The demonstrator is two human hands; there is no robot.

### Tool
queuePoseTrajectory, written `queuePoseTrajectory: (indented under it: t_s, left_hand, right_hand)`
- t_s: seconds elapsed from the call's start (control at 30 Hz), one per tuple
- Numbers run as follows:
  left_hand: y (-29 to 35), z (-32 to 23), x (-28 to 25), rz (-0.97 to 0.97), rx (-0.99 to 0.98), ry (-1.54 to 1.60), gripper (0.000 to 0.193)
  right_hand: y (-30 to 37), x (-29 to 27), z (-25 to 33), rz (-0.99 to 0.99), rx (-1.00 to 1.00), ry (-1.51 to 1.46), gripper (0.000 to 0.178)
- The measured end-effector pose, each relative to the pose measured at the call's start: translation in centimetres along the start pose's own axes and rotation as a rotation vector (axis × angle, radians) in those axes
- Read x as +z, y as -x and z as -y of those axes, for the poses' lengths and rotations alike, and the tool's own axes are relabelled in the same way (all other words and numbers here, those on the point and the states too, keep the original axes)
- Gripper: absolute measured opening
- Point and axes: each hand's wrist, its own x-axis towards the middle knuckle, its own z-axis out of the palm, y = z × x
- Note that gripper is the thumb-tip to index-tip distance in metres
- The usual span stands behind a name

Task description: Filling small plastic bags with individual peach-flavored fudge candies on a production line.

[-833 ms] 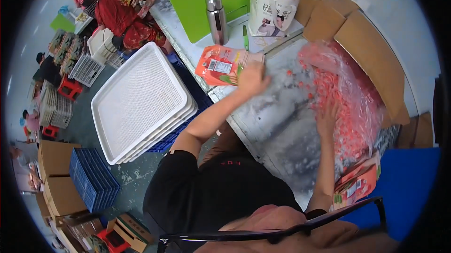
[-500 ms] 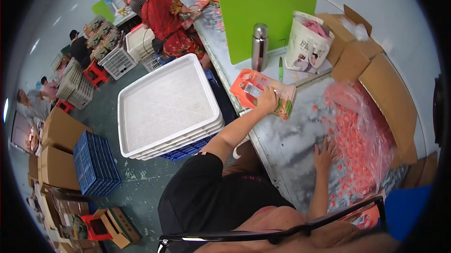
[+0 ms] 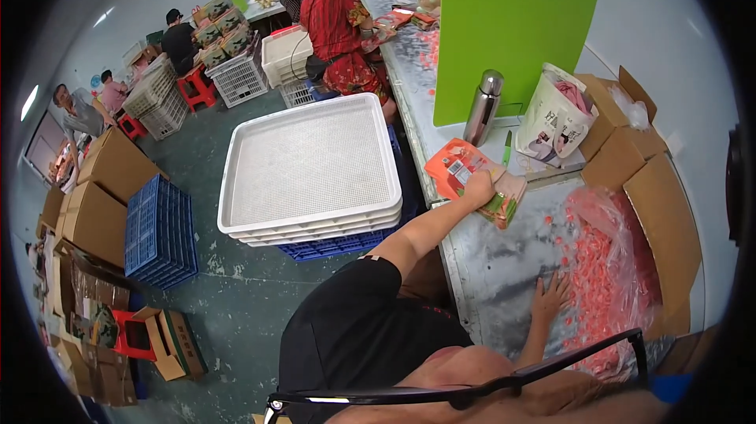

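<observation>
My left hand is closed on flat orange plastic pouches with pale and green printed parts, lying at the table's near-left edge. How many pouches lie there I cannot make out. My right hand rests with spread fingers on the grey tabletop, at the edge of a heap of small red-orange wrapped pieces. The pieces spill out of a clear pink plastic bag lying in an open cardboard box.
Beyond the pouches stand a steel flask, a green-handled knife, a white tote bag and a green divider. Stacked white trays stand left of the table. Blue crates and a person in red are farther off.
The view has turned, shifting the scene mostly rightward. My left hand's fingers are curled more tightly on the pouches. My right hand still lies spread beside the heap.
</observation>
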Motion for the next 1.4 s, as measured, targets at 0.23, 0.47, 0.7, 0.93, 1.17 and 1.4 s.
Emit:
queuePoseTrajectory:
  t_s: [0.23, 0.47, 0.7, 0.93, 1.17, 1.4]
  left_hand:
    - [-0.6, 0.3, -2.0, -0.167, -0.036, 0.029, 0.021]
    - [-0.1, 0.1, -4.4, -0.133, 0.045, 0.132, 0.015]
    - [0.5, 0.7, -8.1, -0.196, 0.078, 0.249, 0.008]
    - [4.2, -3.6, -13.9, -0.08, 0.075, 0.246, 0.024]
    - [8.5, -4.1, -11.5, 0.239, -0.184, 0.436, 0.026]
    - [9.0, 2.0, -0.2, 0.282, -0.201, 0.78, 0.024]
  right_hand:
    - [-0.3, 0.3, 0.0, -0.03, -0.019, 0.008, 0.058]
    - [-0.5, 3.7, -1.1, -0.512, -0.313, -0.062, 0.065]
    - [-1.1, -2.5, 19.7, -0.249, -0.664, -0.185, 0.065]
    - [-5.7, 3.2, 21.2, -0.11, -0.667, -0.13, 0.049]
    - [-5.6, 0.9, 20.5, -0.033, -0.624, -0.19, 0.054]
    - [-3.4, 5.4, 17.5, -0.091, -0.247, -0.812, 0.044]
